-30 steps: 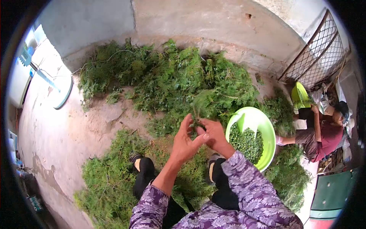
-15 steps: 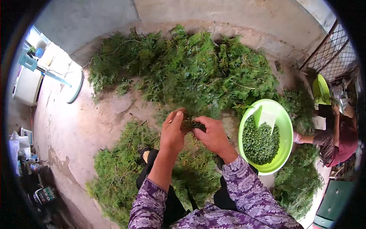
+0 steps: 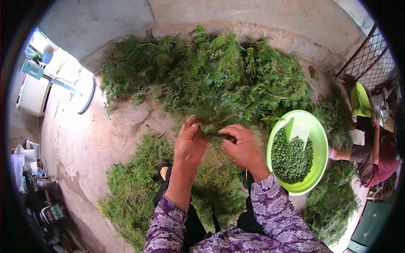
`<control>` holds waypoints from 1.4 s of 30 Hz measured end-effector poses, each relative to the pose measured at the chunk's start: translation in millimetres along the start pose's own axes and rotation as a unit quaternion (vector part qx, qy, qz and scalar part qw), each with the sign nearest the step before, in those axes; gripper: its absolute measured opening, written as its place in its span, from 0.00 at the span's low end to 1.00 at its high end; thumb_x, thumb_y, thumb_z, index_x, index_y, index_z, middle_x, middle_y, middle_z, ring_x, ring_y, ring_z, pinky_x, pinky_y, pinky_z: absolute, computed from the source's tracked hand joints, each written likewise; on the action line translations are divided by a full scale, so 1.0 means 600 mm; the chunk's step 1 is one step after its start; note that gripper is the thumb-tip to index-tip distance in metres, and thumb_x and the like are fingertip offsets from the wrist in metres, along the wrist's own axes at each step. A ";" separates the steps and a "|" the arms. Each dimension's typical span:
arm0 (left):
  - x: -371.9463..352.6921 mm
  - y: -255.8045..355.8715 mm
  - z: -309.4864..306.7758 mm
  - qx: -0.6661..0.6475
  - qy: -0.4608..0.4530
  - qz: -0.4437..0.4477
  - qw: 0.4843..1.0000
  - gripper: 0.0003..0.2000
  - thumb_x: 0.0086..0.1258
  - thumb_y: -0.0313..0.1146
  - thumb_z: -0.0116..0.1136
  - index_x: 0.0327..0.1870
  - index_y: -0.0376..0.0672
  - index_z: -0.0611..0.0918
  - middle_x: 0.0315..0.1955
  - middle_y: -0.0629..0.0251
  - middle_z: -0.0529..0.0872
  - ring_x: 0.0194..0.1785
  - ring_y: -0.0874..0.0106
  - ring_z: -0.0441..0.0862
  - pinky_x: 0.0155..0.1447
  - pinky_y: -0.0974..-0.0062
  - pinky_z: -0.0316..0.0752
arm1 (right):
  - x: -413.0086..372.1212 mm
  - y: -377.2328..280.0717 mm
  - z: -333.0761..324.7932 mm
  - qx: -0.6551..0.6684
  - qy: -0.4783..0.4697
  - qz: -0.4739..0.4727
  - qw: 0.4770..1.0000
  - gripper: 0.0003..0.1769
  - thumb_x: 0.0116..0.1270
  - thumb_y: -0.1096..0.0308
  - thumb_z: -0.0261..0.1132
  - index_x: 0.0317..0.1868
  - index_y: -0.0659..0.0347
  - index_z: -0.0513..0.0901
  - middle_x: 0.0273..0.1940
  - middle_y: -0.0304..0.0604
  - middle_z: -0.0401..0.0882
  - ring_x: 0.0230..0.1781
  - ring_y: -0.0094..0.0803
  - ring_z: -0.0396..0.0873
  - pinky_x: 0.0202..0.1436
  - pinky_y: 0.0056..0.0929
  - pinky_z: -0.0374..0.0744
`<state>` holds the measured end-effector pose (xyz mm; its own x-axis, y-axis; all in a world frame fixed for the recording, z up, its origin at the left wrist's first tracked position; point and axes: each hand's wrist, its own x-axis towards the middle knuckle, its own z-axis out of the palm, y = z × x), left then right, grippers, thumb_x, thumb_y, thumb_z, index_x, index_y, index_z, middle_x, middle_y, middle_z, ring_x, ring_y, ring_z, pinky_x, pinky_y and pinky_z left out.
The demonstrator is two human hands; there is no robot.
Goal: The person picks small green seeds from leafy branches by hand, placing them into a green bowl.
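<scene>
My left hand (image 3: 188, 142) and my right hand (image 3: 242, 146) are raised side by side over the ground, both pinching a thin green sprig (image 3: 213, 128) that runs between them. Just beyond them lies a big heap of cut green branches (image 3: 215, 76). A lime-green plastic bowl (image 3: 317, 131) sits to the right of my right hand, half full of small round green berries (image 3: 290, 159), with a pale green scoop (image 3: 297, 130) in it. Purple flowered sleeves cover my arms.
More cut greenery (image 3: 130, 189) is piled around my dark shoes and to the right (image 3: 333, 202). A person in a dark red top (image 3: 379, 156) sits at the right edge by a second green bowl (image 3: 358, 99). A white round object (image 3: 86, 90) lies left; a metal grille (image 3: 371, 59) stands right.
The view has shifted slightly. My hands have moved a little apart and forward, drawing the sprig out between them toward the big heap.
</scene>
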<state>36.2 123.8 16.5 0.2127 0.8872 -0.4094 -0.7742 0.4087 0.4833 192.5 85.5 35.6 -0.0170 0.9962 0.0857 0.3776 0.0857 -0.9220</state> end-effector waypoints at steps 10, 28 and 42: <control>-0.016 0.033 -0.001 0.017 -0.002 0.058 0.998 0.20 0.58 0.17 0.39 0.52 0.40 0.66 0.50 0.58 0.72 0.52 0.61 0.72 0.54 0.62 0.70 | 0.020 -0.027 -0.003 0.268 0.064 0.113 0.955 0.10 0.58 0.71 0.61 0.39 0.67 0.78 0.26 0.35 0.76 0.23 0.18 0.73 0.29 0.15 0.74; -0.035 0.027 -0.007 0.065 -0.036 0.048 0.996 0.20 0.58 0.16 0.41 0.53 0.38 0.68 0.44 0.56 0.74 0.47 0.63 0.73 0.53 0.67 0.70 | 0.019 -0.039 0.074 -0.080 -0.035 -0.082 0.993 0.14 0.50 0.72 0.60 0.41 0.61 0.75 0.31 0.51 0.72 0.32 0.49 0.73 0.35 0.40 0.72; -0.031 0.039 -0.013 0.036 0.001 0.056 0.998 0.16 0.61 0.20 0.41 0.51 0.38 0.68 0.45 0.58 0.73 0.48 0.65 0.72 0.52 0.67 0.69 | 0.026 -0.017 0.067 0.121 -0.039 0.085 0.988 0.11 0.51 0.70 0.61 0.34 0.66 0.75 0.26 0.41 0.76 0.20 0.23 0.72 0.24 0.22 0.71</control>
<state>9.6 114.9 29.3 0.1266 0.9278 -0.3509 -0.7480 0.3216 0.5806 150.9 100.8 31.2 -0.0461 0.9940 -0.0995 0.1496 -0.0917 -0.9845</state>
